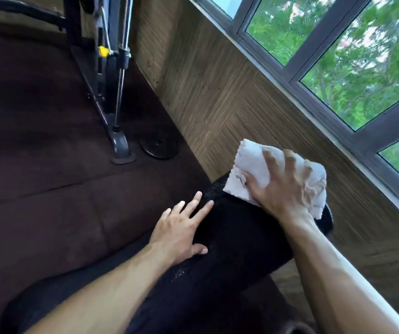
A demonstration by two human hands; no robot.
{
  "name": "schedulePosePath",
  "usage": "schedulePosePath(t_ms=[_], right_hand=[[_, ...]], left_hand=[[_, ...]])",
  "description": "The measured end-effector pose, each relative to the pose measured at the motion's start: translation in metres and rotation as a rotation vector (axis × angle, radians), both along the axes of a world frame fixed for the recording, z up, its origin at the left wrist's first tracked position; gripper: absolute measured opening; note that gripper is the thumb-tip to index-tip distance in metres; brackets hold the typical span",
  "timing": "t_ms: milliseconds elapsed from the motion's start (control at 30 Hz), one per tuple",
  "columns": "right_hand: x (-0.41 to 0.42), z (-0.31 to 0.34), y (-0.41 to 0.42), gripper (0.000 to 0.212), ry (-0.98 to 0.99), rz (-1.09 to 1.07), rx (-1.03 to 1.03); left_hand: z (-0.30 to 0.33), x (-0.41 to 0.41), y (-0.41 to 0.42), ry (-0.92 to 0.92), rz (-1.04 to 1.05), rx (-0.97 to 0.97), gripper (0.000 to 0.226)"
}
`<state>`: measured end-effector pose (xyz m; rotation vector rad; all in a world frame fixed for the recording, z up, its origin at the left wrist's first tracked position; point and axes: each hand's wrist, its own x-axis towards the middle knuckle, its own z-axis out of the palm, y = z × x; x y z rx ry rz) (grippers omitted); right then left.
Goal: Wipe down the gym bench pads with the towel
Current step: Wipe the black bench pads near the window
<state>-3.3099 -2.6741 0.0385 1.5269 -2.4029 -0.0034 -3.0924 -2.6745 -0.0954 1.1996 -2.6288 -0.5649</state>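
A long black bench pad point(237, 239) runs from the bottom of the view up toward the wall. On its far end lies a white towel point(253, 160), crumpled and pressed flat under my right hand point(282, 184), whose fingers are spread over the cloth. My left hand point(181, 227) rests flat on the pad's left edge, fingers apart, holding nothing. Small wet droplets point(179, 273) show on the pad near my left wrist.
A machine frame with a chrome rod and yellow clip point(103, 51) stands at the upper left on dark floor mats point(37, 165). A black weight plate point(160, 147) lies by its foot. A wood-panelled wall point(217, 97) and windows point(338, 44) run along the right.
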Motion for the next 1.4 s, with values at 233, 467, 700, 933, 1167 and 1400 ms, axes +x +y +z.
schedulePosePath(t_ms=[233, 467, 700, 933, 1167, 1400], right_hand=[[-0.007, -0.043, 0.078, 0.087, 0.244, -0.002, -0.034], [0.007, -0.046, 0.065, 0.084, 0.248, 0.02, -0.042], [0.001, -0.04, 0.038, 0.077, 0.242, 0.114, -0.028], [0.023, -0.084, 0.117, 0.075, 0.326, 0.176, -0.04], [0.027, -0.064, 0.059, 0.081, 0.265, 0.215, 0.045], [0.032, -0.073, 0.067, 0.075, 0.263, 0.323, 0.034]], left_hand=[[-0.004, 0.001, 0.0, 0.027, -0.009, -0.015, 0.11], [-0.005, 0.003, -0.002, 0.053, -0.026, -0.015, 0.11], [-0.009, 0.001, -0.001, 0.078, -0.015, 0.006, 0.112], [-0.023, 0.016, 0.015, 0.11, 0.08, 0.111, 0.119], [-0.039, 0.037, 0.023, 0.043, 0.096, 0.183, 0.119], [-0.05, 0.039, 0.034, 0.065, 0.137, 0.239, 0.117]])
